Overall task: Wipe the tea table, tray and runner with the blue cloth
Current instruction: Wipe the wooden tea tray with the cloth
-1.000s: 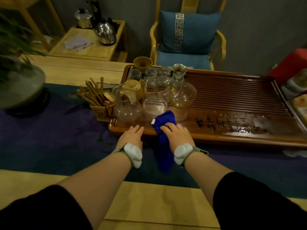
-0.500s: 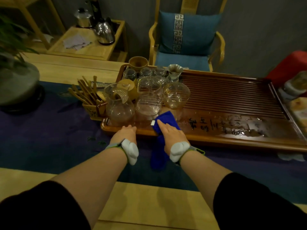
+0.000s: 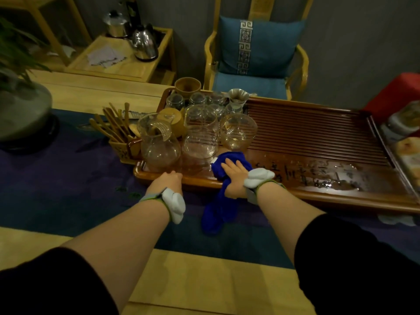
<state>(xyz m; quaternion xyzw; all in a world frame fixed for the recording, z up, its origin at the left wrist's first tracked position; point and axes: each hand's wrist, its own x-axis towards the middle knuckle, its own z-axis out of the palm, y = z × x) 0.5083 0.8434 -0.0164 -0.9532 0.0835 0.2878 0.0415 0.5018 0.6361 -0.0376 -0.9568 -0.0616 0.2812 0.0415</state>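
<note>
A long dark wooden tea tray lies on a dark blue runner across the pale wooden tea table. My right hand presses the blue cloth onto the tray's wet front strip, just in front of the glass jugs. The cloth's lower part hangs over the tray's edge onto the runner. My left hand rests on the tray's front left rim, its fingers curled over the edge, holding nothing else.
Glass pitchers, small cups and a clay cup crowd the tray's left end. A holder of wooden tea tools stands beside it. A potted plant sits at the left, a blue-cushioned chair behind, kettles on a side stand.
My right hand has slid the blue cloth forward and a little to the right on the tray's front strip. My left hand stays on the tray's rim.
</note>
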